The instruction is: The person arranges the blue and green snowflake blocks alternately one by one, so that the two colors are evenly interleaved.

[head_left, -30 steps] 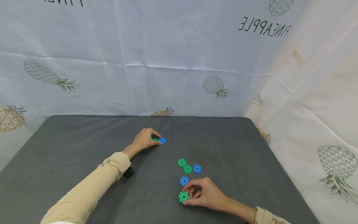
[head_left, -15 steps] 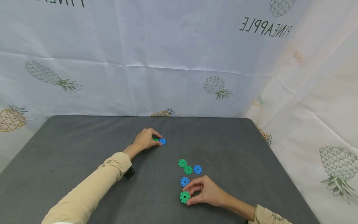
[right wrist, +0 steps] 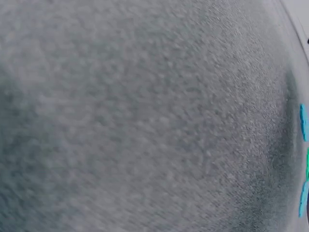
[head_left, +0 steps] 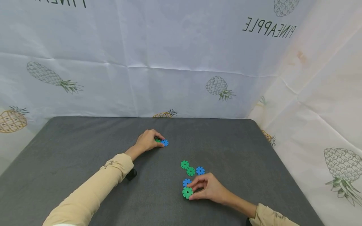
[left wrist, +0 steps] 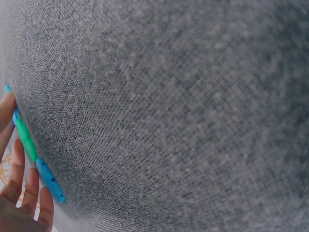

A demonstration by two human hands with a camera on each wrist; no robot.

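My left hand [head_left: 147, 140], far across the table, pinches a blue notched disc [head_left: 164, 143] between thumb and forefinger. A green notched disc [head_left: 157, 141] shows behind those fingers. In the left wrist view, a green disc [left wrist: 25, 139] sits in line between blue pieces, with fingers [left wrist: 17, 169] alongside. Nearer the front, my right hand [head_left: 210, 190] pinches a green notched disc [head_left: 187, 192] by its right edge. This disc overlaps the lower edge of another blue disc [head_left: 187, 182] in the head view. The right wrist view leaves the right hand out.
Just beyond the right hand lie two green discs [head_left: 190, 171] edge to edge and a blue disc [head_left: 200, 170] beside them. The dark grey table [head_left: 226, 141] ends at a hanging white cloth [head_left: 169, 88] printed with pineapples; more cloth hangs on the right.
My right hand has moved away from me with its green disc, toward the blue disc lying beyond it. The left hand has stayed in place.
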